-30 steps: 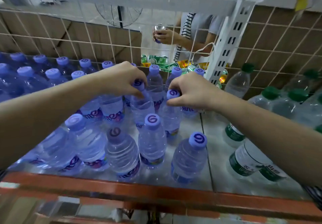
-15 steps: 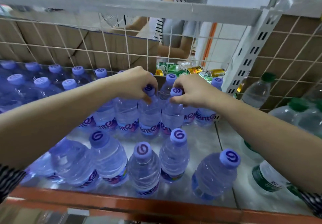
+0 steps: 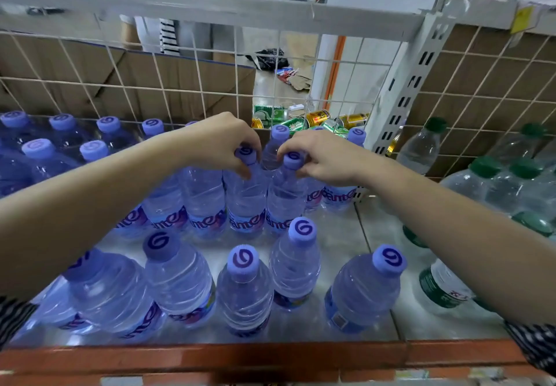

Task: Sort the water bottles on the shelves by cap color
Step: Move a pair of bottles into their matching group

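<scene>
**Shelf [image 3: 340, 235] looks mostly sorted: purple caps left, green caps right**

The purple-cap bottles [image 3: 180, 280] fill the left and middle, the green-cap bottles [image 3: 493, 187] sit in their own bay on the right, and no stray colour shows in either group (the far corners are hard to read). What's left seems to be tidying, since a few loose purple ones stand out front, apart from the packed rows. The left hand [image 3: 219, 145] grips the cap of one purple bottle [image 3: 245, 202] in the packed row, and the right hand [image 3: 325, 157] pinches the cap of the neighbouring bottle [image 3: 285, 202]. Wire mesh [image 3: 180, 85] backs the shelf, with cans [image 3: 319, 118] behind it. Neither blocks the hands, but the tight rows leave little room.
</scene>
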Demonstrator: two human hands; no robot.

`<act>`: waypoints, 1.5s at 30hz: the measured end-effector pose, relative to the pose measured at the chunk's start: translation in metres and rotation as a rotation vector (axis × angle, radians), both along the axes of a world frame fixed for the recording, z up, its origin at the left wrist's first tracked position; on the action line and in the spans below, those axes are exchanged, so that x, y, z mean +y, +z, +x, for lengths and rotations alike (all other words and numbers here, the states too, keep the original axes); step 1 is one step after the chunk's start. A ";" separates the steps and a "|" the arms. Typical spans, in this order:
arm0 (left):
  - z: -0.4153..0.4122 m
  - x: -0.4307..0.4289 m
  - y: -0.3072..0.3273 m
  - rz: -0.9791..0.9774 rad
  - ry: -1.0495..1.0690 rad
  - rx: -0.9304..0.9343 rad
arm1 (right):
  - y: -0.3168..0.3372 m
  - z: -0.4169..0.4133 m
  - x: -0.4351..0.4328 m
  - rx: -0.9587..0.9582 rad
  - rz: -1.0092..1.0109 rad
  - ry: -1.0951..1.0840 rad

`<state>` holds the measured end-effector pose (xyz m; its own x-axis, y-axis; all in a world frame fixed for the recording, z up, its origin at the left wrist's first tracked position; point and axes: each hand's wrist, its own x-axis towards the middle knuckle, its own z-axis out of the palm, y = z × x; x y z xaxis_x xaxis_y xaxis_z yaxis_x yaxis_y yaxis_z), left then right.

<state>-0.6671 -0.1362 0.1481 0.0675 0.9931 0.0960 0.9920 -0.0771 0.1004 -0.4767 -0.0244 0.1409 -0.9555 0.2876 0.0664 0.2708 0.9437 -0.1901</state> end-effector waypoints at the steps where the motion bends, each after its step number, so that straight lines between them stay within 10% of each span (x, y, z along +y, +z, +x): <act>1: -0.001 -0.001 -0.001 0.003 0.000 0.000 | 0.000 -0.001 -0.002 0.000 -0.003 -0.001; 15: 0.032 -0.018 0.010 0.017 0.044 0.174 | 0.010 0.047 -0.019 -0.025 -0.086 -0.157; 21: 0.100 -0.045 0.027 -0.226 -0.263 -0.235 | 0.024 0.130 -0.055 -0.207 -0.336 -0.014; 25: 0.119 -0.040 0.009 -0.138 -0.291 0.162 | 0.010 0.152 -0.065 -0.136 -0.204 -0.038; 45: 0.129 0.046 0.012 -0.075 -0.264 0.085 | 0.014 0.116 0.030 -0.100 0.051 -0.314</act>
<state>-0.5381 -0.0904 0.1601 0.3289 0.9443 0.0054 0.9438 -0.3289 0.0330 -0.3607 0.0054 0.1554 -0.8230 0.5680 -0.0014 0.5651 0.8186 -0.1024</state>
